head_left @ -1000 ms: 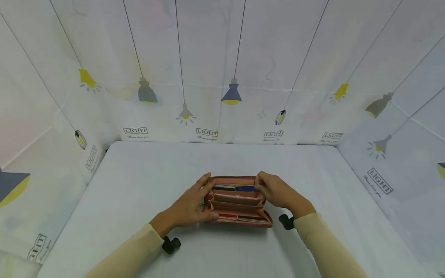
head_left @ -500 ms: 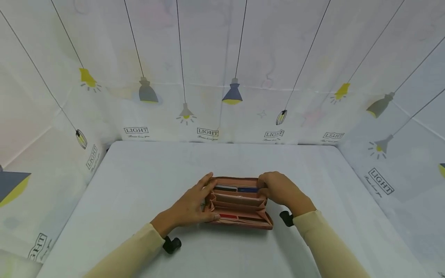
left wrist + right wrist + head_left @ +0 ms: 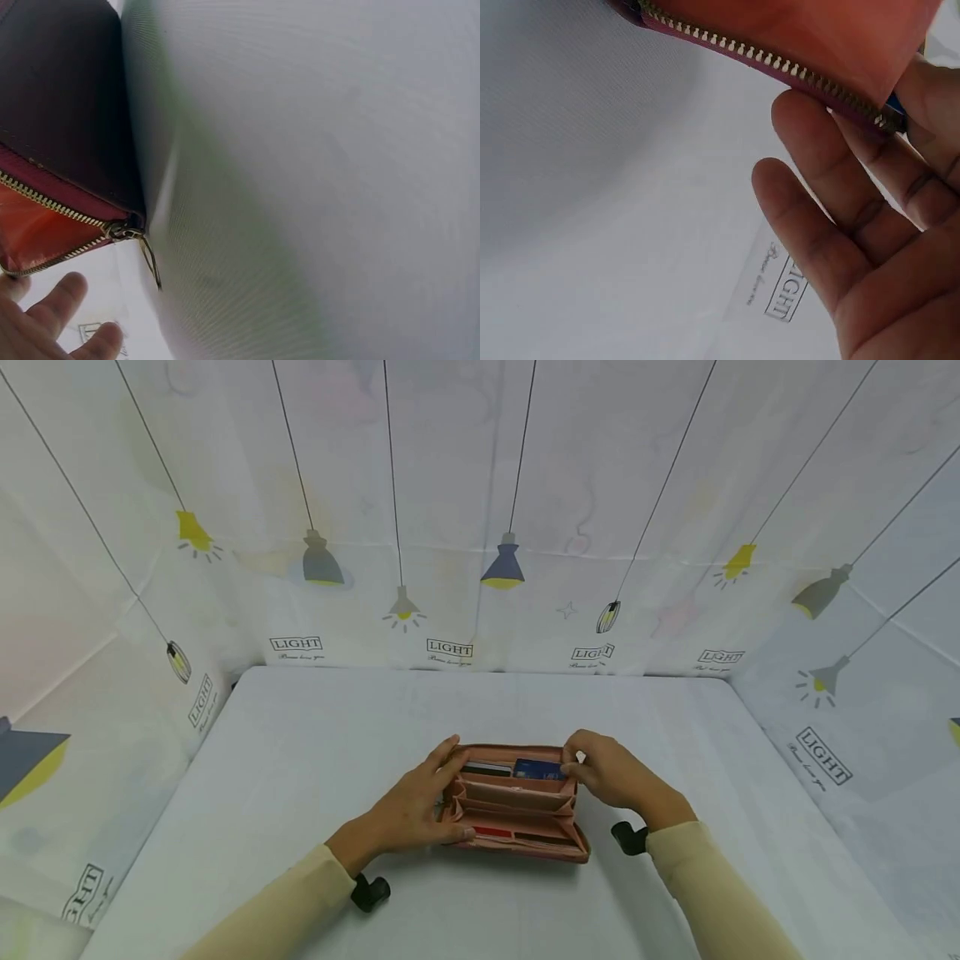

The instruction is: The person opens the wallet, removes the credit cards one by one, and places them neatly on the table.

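A pink zip-around wallet [image 3: 513,796] stands spread on the white table, its inner pockets facing up. My left hand [image 3: 408,806] grips its left end, thumb on the near edge and fingers at the far side. In the far card slots sit a dark card with a pale edge [image 3: 486,768] and a blue card [image 3: 537,769]. Between thumb and index finger, my right hand [image 3: 611,774] pinches the blue card's right end. A red card [image 3: 492,832] shows in the near slots. The brass zip [image 3: 757,56] passes close to my right fingers; its pull [image 3: 150,262] hangs loose in the left wrist view.
The white table [image 3: 337,718] spreads around the wallet. A pale cloth backdrop with printed lamps [image 3: 502,564] encloses its back and sides. Black wrist cameras [image 3: 370,892] sit below both hands.
More of the blue card shows above its slot, raised by my right fingers. My right hand has shifted slightly right. The left hand keeps its hold on the wallet.
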### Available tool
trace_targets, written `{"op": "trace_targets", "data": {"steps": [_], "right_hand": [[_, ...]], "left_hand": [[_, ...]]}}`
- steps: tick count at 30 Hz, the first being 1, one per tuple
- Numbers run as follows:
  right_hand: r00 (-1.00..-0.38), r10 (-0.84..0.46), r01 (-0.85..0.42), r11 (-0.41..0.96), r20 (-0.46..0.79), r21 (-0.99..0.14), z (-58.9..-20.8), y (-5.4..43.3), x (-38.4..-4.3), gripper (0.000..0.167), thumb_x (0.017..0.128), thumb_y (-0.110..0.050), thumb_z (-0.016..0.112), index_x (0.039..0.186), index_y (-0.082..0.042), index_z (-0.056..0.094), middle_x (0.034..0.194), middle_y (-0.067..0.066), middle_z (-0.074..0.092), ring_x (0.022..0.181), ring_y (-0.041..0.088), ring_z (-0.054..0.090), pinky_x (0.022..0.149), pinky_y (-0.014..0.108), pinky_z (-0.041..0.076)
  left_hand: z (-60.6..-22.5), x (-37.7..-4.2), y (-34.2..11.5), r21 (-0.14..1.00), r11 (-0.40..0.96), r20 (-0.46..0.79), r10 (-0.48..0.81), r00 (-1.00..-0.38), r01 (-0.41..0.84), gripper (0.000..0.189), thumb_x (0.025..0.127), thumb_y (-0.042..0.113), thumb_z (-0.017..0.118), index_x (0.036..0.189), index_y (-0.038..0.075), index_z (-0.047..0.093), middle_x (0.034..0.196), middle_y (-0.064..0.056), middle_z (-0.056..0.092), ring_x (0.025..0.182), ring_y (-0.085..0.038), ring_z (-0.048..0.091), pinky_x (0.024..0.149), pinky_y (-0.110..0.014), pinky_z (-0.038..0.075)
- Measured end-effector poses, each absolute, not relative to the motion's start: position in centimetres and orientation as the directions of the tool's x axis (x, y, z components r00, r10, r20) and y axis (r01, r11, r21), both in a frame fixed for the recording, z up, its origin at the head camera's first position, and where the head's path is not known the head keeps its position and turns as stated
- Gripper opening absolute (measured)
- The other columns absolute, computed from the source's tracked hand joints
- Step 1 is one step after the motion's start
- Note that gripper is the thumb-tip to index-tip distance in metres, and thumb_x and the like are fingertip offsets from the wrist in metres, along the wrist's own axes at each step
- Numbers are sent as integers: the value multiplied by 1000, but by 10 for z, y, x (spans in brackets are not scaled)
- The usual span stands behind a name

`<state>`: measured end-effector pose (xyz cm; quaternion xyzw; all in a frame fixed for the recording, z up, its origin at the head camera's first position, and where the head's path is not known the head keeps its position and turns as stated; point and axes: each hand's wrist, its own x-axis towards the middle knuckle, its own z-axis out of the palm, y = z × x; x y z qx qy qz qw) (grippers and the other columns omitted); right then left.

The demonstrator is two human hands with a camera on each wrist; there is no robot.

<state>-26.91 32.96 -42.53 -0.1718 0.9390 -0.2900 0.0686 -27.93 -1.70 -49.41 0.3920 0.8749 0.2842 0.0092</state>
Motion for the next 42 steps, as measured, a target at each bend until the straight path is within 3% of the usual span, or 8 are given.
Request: {"op": "trace_targets", "data": {"steps": [4, 9, 16, 21, 25, 27, 33, 42], "right_hand": [[-955, -295, -212, 743, -27, -635, -429, 338, -268, 8, 107, -15, 61, 98, -14, 60, 97, 4, 70, 80, 24, 68, 64, 37, 50], [-959, -285, -226, 740, 9, -633, -434, 342, -268, 10, 105, -18, 65, 97, -14, 61, 86, 3, 68, 71, 20, 59, 60, 34, 48], [-938, -327, -335, 760, 119, -557, -428, 340, -265, 15, 102, -11, 69, 92, -18, 60, 96, -5, 61, 92, 15, 61, 75, 35, 53], [-917, -350, -396, 734, 192, -552, -421, 336, -265, 14, 101, -10, 69, 92, -17, 62, 90, -4, 59, 79, 13, 57, 65, 30, 50], [-931, -328, -358, 721, 163, -593, -418, 334, -263, 7, 100, -10, 71, 94, -13, 69, 83, -3, 67, 69, 11, 58, 59, 29, 49], [-940, -315, -327, 725, 130, -606, -419, 334, -261, 3, 98, -9, 73, 97, -11, 73, 84, -2, 72, 71, 11, 64, 63, 30, 52], [-948, -307, -298, 756, 86, -583, -420, 338, -258, 14, 95, -4, 74, 107, -8, 79, 97, 0, 75, 86, 12, 70, 73, 34, 58], [-969, -165, -244, 730, 182, -638, -402, 360, -265, 16, 105, -13, 65, 114, -8, 77, 104, 7, 76, 99, 27, 72, 85, 48, 58]], "left_hand": [[-493, -279, -17, 506, 546, 184, 688, -702, 668, 111, 88, 70, 70, 170, 19, 14, 176, 2, -1, 153, -36, 33, 116, -59, 38], [-492, -279, -16, 525, 529, 182, 695, -695, 667, 111, 89, 69, 70, 170, 19, 13, 176, 3, -2, 154, -37, 31, 116, -60, 37], [-492, -280, -14, 524, 523, 191, 697, -691, 673, 111, 88, 69, 71, 170, 19, 14, 176, 3, -2, 153, -37, 33, 116, -59, 38], [-491, -280, -13, 525, 534, 180, 691, -700, 663, 112, 87, 70, 71, 170, 21, 13, 176, 4, -2, 153, -37, 33, 117, -59, 37], [-492, -280, -12, 529, 531, 180, 693, -699, 662, 111, 88, 69, 71, 170, 20, 15, 176, 3, -1, 153, -37, 33, 116, -59, 37], [-492, -280, -11, 531, 528, 180, 694, -697, 662, 111, 88, 69, 71, 170, 19, 15, 176, 3, -1, 153, -37, 33, 116, -59, 38], [-493, -279, -11, 531, 523, 188, 694, -695, 666, 111, 88, 70, 70, 170, 19, 15, 176, 3, -1, 152, -38, 33, 115, -60, 38], [-492, -276, -16, 523, 517, 201, 697, -688, 677, 109, 90, 70, 68, 170, 19, 14, 176, 1, 0, 152, -38, 33, 114, -61, 39]]}}
